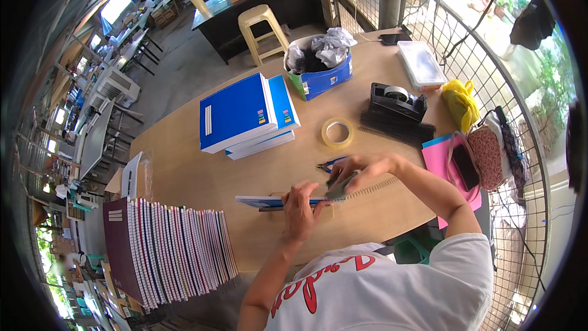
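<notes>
My left hand (300, 209) grips a thin blue-covered notebook (260, 201) standing on its edge on the table. At the notebook's right end, my right hand (367, 167) is closed around a small dark green, block-like piece (342, 189) whose kind I cannot make out. A thin spiral binding coil (375, 189) stretches rightward from there across the table. Blue-handled pliers (331, 164) lie just beyond my right hand, partly hidden by it. Farther off is a roll of clear tape (337, 133).
Blue notebooks (236, 113) are stacked ahead; a long row of spiral-bound notebooks (177, 248) stands at left. A waste-filled box (324, 79), black tape dispenser (398, 101), dark coils (395, 127), plastic container (422, 64) and pink folder (438, 158) with a phone (465, 168) occupy the far and right sides.
</notes>
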The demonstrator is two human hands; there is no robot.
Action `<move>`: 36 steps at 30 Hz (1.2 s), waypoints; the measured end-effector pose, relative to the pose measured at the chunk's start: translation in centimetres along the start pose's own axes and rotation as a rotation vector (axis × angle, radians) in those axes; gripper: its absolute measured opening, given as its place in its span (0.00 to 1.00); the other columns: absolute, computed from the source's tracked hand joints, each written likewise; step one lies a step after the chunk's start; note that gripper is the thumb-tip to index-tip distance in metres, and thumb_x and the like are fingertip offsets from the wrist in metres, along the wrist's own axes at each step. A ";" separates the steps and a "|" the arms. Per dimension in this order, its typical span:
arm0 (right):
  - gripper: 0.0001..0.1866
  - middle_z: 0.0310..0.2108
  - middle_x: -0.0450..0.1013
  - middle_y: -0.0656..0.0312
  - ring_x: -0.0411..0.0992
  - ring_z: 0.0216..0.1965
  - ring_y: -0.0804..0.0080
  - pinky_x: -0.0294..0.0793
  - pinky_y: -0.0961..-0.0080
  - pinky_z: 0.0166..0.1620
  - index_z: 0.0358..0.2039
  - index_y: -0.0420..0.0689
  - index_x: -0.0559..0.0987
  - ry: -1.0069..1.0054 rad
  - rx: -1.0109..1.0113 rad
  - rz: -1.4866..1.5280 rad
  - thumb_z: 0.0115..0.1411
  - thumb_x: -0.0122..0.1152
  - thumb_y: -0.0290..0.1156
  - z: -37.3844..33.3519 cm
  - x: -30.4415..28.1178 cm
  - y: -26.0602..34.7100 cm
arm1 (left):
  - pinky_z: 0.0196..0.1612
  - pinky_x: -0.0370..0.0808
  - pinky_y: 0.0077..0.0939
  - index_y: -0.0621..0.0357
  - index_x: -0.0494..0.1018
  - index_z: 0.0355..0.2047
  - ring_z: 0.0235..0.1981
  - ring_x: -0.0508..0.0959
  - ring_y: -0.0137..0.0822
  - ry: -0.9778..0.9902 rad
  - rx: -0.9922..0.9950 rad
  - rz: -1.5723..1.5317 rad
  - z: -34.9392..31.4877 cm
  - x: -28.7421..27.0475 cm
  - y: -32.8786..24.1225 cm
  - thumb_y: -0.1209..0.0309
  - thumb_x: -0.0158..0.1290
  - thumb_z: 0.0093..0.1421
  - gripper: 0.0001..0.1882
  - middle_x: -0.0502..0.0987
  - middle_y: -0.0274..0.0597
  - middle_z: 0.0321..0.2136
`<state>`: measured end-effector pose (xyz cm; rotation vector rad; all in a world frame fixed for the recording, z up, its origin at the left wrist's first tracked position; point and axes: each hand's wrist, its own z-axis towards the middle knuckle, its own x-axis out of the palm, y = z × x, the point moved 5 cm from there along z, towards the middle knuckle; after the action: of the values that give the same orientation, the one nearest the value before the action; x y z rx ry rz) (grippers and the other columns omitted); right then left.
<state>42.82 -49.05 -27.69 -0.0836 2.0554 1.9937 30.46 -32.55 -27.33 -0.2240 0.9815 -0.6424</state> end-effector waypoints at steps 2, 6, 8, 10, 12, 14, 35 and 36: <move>0.26 0.50 0.75 0.43 0.68 0.54 0.51 0.64 0.60 0.58 0.52 0.43 0.82 -0.050 0.115 -0.120 0.59 0.62 0.46 0.3 -0.8 -0.2 | 0.42 0.66 0.37 0.53 0.66 0.52 0.35 0.75 0.37 -0.016 0.025 0.018 0.0 0.0 -0.1 0.60 0.69 0.51 0.32 0.74 0.40 0.43; 0.28 0.49 0.76 0.47 0.68 0.53 0.51 0.66 0.59 0.56 0.51 0.43 0.83 0.022 0.256 -0.309 0.59 0.61 0.51 1.8 -0.7 0.2 | 0.45 0.65 0.37 0.51 0.68 0.51 0.36 0.75 0.37 -0.063 0.016 -0.035 0.1 -0.2 0.2 0.58 0.69 0.51 0.31 0.74 0.39 0.45; 0.29 0.50 0.76 0.46 0.68 0.54 0.52 0.66 0.60 0.56 0.50 0.41 0.83 -0.136 0.277 -0.703 0.58 0.62 0.52 1.4 -1.0 -0.8 | 0.46 0.63 0.38 0.50 0.70 0.47 0.37 0.75 0.37 -0.054 0.022 0.074 0.4 -1.7 -0.4 0.56 0.68 0.51 0.28 0.75 0.37 0.43; 0.29 0.50 0.76 0.47 0.68 0.55 0.53 0.67 0.61 0.56 0.49 0.41 0.83 -0.097 0.120 -0.268 0.58 0.61 0.54 1.5 -0.6 -2.0 | 0.48 0.62 0.39 0.49 0.72 0.44 0.37 0.75 0.38 -0.063 0.044 0.182 0.8 -2.7 0.4 0.54 0.68 0.51 0.24 0.75 0.35 0.41; 0.30 0.53 0.74 0.48 0.69 0.56 0.55 0.67 0.63 0.58 0.49 0.42 0.83 -0.019 0.089 -0.100 0.59 0.60 0.55 2.2 0.7 -0.2 | 0.50 0.59 0.40 0.47 0.74 0.35 0.37 0.75 0.39 0.003 -0.054 0.180 -0.7 -3.0 2.6 0.51 0.67 0.51 0.20 0.76 0.31 0.35; 0.30 0.53 0.74 0.48 0.69 0.55 0.55 0.66 0.63 0.58 0.50 0.42 0.83 -0.072 0.097 -0.234 0.59 0.60 0.55 2.9 -0.4 -0.8 | 0.49 0.59 0.40 0.47 0.73 0.32 0.36 0.75 0.39 -0.005 -0.053 0.189 -0.7 -2.9 2.9 0.51 0.67 0.50 0.19 0.76 0.30 0.32; 0.27 0.47 0.79 0.52 0.70 0.51 0.55 0.69 0.63 0.56 0.50 0.44 0.83 -0.086 0.061 0.356 0.59 0.61 0.52 5.6 0.6 -0.4 | 0.54 0.59 0.42 0.51 0.74 0.36 0.48 0.69 0.44 -0.194 -0.122 0.285 -0.9 -6.9 4.9 0.42 0.70 0.42 0.31 0.72 0.41 0.43; 0.27 0.47 0.77 0.50 0.69 0.50 0.57 0.66 0.64 0.57 0.51 0.48 0.83 -0.026 -0.009 0.140 0.58 0.63 0.53 5.9 1.3 0.3 | 0.54 0.59 0.44 0.51 0.75 0.30 0.51 0.67 0.47 -0.217 -0.175 0.419 -1.2 -7.7 5.4 0.40 0.70 0.40 0.30 0.70 0.44 0.45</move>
<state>42.45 -43.01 -27.76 0.0861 2.0890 2.0728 28.63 -23.59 -25.05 -0.2284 0.8406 -0.1450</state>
